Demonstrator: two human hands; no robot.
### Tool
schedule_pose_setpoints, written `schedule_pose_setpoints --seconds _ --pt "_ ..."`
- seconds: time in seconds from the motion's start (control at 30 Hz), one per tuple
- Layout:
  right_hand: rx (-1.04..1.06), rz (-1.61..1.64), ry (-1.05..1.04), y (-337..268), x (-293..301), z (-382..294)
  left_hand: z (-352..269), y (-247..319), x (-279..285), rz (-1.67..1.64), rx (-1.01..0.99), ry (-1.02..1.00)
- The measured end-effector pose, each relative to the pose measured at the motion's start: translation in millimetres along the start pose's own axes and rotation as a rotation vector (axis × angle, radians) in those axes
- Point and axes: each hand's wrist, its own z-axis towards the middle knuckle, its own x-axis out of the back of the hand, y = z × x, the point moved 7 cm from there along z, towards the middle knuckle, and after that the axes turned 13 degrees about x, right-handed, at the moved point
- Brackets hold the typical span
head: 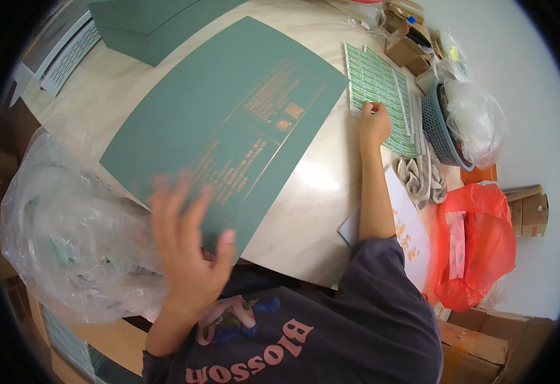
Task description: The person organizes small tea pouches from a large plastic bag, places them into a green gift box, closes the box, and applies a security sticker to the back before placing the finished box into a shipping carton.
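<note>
A large flat green box with copper-coloured print lies at an angle on the marbled table. Over its near left part is my left hand, blurred, fingers spread, holding nothing; whether it touches the box is unclear. My right hand rests at the left side of overlapping sheets of green-and-white stickers, right of the box. Its fingers are curled together, with a small pale spot at the fingertips; whether they grip a sticker cannot be made out.
More green boxes stand at the back left. Clear plastic bags bulge at the left table edge. Along the right are a blue-grey basket, grey knitted gloves, a red plastic bag and a white sheet with orange marks. Cardboard boxes sit lower right.
</note>
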Motion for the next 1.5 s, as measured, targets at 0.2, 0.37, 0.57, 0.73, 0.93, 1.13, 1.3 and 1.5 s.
schedule_pose_setpoints --seconds 0.2,0.37,0.57,0.73,0.93,1.13,1.3,1.5 --pt "0.185 -0.127 0.106 1 -10 4 17 45 -38 0.105 -0.165 -0.313" --pt "0.269 0.01 0.051 7 -16 5 20 44 -51 0.285 -0.168 -0.305" --pt "0.114 0.194 -0.077 0 -5 1 23 23 -40 0.339 -0.221 -0.331" --pt "0.13 0.292 -0.129 10 -18 5 30 6 -19 0.351 -0.211 -0.4" --pt "-0.041 0.613 -0.2 29 -26 14 42 -22 -1 0.305 -0.194 -0.47" --pt "-0.092 0.97 -0.199 0 17 28 47 -31 5 0.237 -0.133 -0.523" --pt "0.166 1.038 -0.419 -98 50 20 46 -15 -4 0.303 -0.092 -0.4" --pt "0.426 0.985 -0.66 -173 55 2 59 11 -41 0.259 -0.104 -0.341"
